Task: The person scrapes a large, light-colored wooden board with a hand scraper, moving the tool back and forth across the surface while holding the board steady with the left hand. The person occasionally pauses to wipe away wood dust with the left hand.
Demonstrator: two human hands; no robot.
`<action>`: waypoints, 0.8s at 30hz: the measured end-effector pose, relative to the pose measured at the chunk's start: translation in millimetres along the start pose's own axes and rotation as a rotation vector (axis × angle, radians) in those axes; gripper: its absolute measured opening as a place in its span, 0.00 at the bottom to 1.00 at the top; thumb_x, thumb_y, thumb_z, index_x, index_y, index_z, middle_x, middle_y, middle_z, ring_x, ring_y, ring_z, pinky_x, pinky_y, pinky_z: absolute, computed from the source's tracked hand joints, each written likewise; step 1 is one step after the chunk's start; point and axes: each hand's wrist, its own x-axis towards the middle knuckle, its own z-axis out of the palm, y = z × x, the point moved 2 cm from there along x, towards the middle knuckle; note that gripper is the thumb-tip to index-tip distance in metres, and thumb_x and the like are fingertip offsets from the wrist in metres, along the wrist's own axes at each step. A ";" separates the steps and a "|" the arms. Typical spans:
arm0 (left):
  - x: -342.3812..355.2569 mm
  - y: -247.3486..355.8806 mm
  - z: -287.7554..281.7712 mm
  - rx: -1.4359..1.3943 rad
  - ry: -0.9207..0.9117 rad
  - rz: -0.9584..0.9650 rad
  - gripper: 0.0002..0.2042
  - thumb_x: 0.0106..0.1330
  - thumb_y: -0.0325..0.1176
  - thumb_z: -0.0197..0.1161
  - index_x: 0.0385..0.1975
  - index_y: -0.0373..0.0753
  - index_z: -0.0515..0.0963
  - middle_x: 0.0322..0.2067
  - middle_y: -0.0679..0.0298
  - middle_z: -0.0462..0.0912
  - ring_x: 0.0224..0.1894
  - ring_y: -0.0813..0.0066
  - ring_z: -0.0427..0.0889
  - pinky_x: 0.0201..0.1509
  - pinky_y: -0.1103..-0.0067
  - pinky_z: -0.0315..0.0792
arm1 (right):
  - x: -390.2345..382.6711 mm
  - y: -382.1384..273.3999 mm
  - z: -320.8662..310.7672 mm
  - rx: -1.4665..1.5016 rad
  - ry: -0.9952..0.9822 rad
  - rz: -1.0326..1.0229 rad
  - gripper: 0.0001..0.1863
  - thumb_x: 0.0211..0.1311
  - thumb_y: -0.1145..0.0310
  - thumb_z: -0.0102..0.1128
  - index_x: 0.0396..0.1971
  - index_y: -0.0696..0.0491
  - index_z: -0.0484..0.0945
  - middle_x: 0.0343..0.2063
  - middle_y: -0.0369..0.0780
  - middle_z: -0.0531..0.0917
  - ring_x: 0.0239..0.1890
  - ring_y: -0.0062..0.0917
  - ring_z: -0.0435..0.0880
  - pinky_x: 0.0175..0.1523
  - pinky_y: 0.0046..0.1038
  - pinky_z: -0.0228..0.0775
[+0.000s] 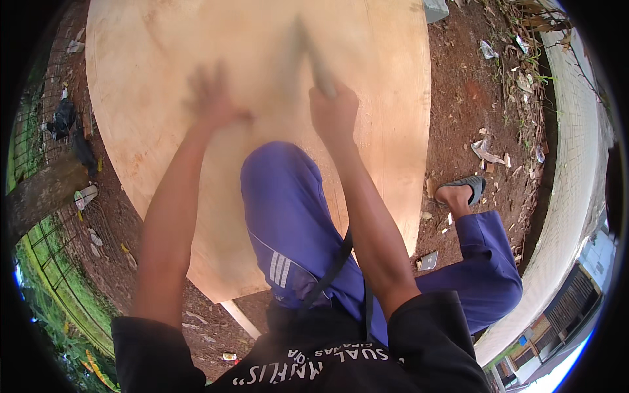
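A broad sheet of light plywood [373,131] lies before me, with my left knee resting on it. Spread flat on the board, my left hand [213,98] holds nothing; its fingers look blurred. To its right, my right hand [333,114] is closed round the near end of a long, narrow grey-green tool [319,71]. The tool points away from me over the board, slanting left toward its far end. Its far part and a dark smear beside it are too blurred to tell its kind, or whether it touches the wood.
Brown soil [458,85] with scraps of litter surrounds the board. My right foot, in a dark sandal [477,188], stands right of it. A pale wall [570,164] runs along the right. At left are a wire fence [49,255], a log [49,190] and a black plastic bag [63,119].
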 end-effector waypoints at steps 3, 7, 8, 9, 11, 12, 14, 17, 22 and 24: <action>2.4 -18.1 -2.5 -0.009 0.003 -0.025 0.81 0.29 0.60 0.87 0.79 0.54 0.27 0.77 0.42 0.17 0.78 0.36 0.15 0.68 0.26 0.27 | -93.6 19.4 -24.9 -0.024 0.024 -0.092 0.26 0.59 0.79 0.57 0.60 0.65 0.77 0.19 0.40 0.77 0.22 0.15 0.76 0.29 0.23 0.70; -0.3 -14.4 -7.1 0.028 -0.006 -0.065 0.81 0.30 0.60 0.87 0.79 0.54 0.26 0.77 0.42 0.17 0.78 0.36 0.14 0.68 0.26 0.27 | -172.2 25.3 -69.4 0.025 0.007 -0.003 0.26 0.59 0.83 0.57 0.60 0.69 0.75 0.23 0.39 0.83 0.25 0.15 0.81 0.34 0.20 0.74; 0.1 -13.8 -8.9 0.040 -0.015 -0.075 0.81 0.30 0.60 0.87 0.79 0.54 0.26 0.77 0.42 0.17 0.77 0.36 0.14 0.68 0.26 0.27 | -170.4 26.4 -68.2 0.028 0.010 -0.009 0.26 0.59 0.83 0.57 0.60 0.69 0.76 0.24 0.38 0.83 0.25 0.14 0.81 0.33 0.20 0.74; 2.8 -12.0 -10.9 0.033 -0.002 -0.063 0.81 0.30 0.60 0.87 0.79 0.54 0.26 0.77 0.42 0.17 0.77 0.36 0.14 0.68 0.26 0.27 | -142.2 21.8 -55.4 0.071 0.031 -0.023 0.26 0.59 0.82 0.56 0.60 0.67 0.77 0.22 0.36 0.81 0.24 0.13 0.78 0.31 0.20 0.72; 3.3 -3.3 -9.8 0.021 0.005 -0.032 0.81 0.30 0.60 0.87 0.79 0.54 0.26 0.77 0.42 0.17 0.77 0.36 0.14 0.68 0.26 0.27 | -43.9 4.6 -22.1 0.101 0.003 0.050 0.25 0.59 0.79 0.56 0.59 0.60 0.80 0.18 0.34 0.74 0.21 0.13 0.70 0.26 0.24 0.65; 5.3 1.5 -13.1 0.032 0.004 -0.033 0.81 0.30 0.60 0.87 0.79 0.54 0.26 0.77 0.42 0.17 0.77 0.36 0.14 0.68 0.26 0.27 | -3.3 -7.6 -8.6 0.069 -0.010 0.056 0.25 0.59 0.77 0.57 0.59 0.58 0.81 0.17 0.35 0.72 0.19 0.15 0.68 0.25 0.28 0.63; 11.3 9.9 -12.6 0.045 -0.012 -0.024 0.80 0.31 0.60 0.87 0.79 0.54 0.26 0.77 0.42 0.17 0.77 0.36 0.14 0.68 0.26 0.27 | 17.6 -12.7 -0.2 -0.023 0.011 -0.025 0.24 0.60 0.75 0.58 0.58 0.60 0.80 0.16 0.36 0.72 0.19 0.16 0.69 0.26 0.29 0.64; 5.3 -9.7 -8.8 0.011 -0.006 -0.041 0.81 0.30 0.60 0.87 0.79 0.55 0.26 0.77 0.42 0.17 0.77 0.36 0.14 0.68 0.26 0.27 | -36.8 -1.2 -11.7 -0.083 0.006 -0.079 0.26 0.59 0.78 0.58 0.60 0.64 0.78 0.18 0.37 0.76 0.20 0.15 0.72 0.27 0.27 0.66; 1.4 -18.6 -1.3 0.027 0.010 -0.057 0.81 0.28 0.60 0.87 0.79 0.55 0.27 0.77 0.42 0.17 0.78 0.36 0.16 0.68 0.26 0.29 | -185.2 20.0 -76.1 0.032 0.020 -0.012 0.28 0.58 0.84 0.56 0.62 0.69 0.74 0.22 0.35 0.79 0.25 0.11 0.76 0.31 0.18 0.69; -1.4 -14.5 0.6 0.036 -0.003 -0.055 0.81 0.28 0.60 0.87 0.79 0.55 0.27 0.77 0.42 0.17 0.78 0.36 0.16 0.68 0.26 0.29 | -154.6 22.1 -66.6 0.085 0.020 0.019 0.27 0.59 0.84 0.55 0.62 0.67 0.75 0.22 0.35 0.79 0.24 0.11 0.75 0.30 0.20 0.69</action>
